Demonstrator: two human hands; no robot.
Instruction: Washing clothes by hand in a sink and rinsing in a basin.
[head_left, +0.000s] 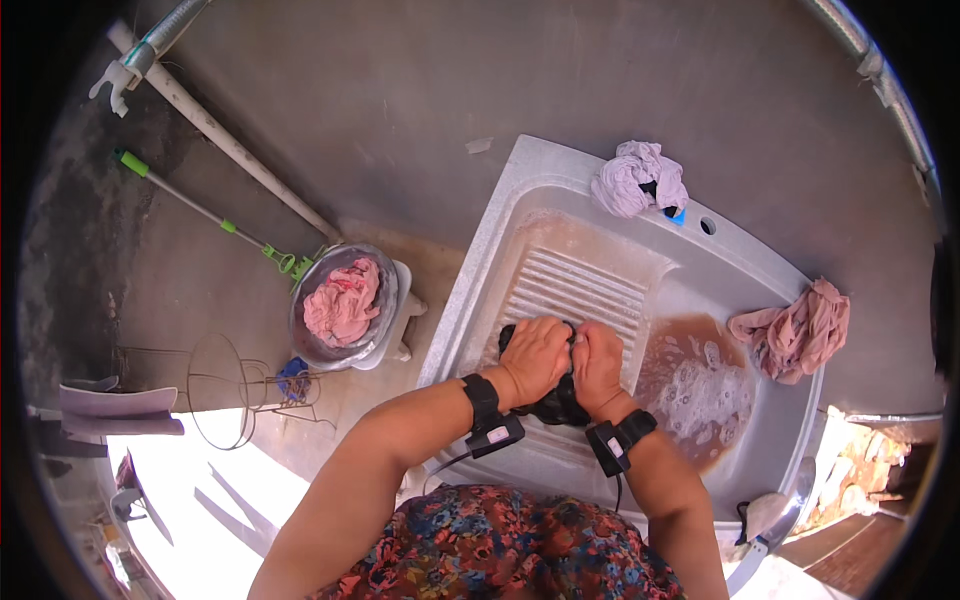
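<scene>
A wet black cloth (559, 405) lies bunched on the ribbed washboard (574, 281) of a grey laundry sink (480, 247). My left hand (536, 356) grips it from the left, fingers curled over its upper part. Close beside it, my right hand (598, 367) is closed on the cloth's right side. Both hands hide much of the fabric. To the right of the washboard, the sink's basin holds brownish water (690, 397) topped with white suds. Each wrist wears a black strap with a small wired box.
A pale lilac cloth (634, 180) sits on the sink's back rim, a pink cloth (799, 330) on the right rim. At left, a metal basin (386, 300) with pink fabric (343, 304) rests on a white stool (401, 315). A green-handled mop (202, 202) leans nearby, beside a wire rack (247, 390).
</scene>
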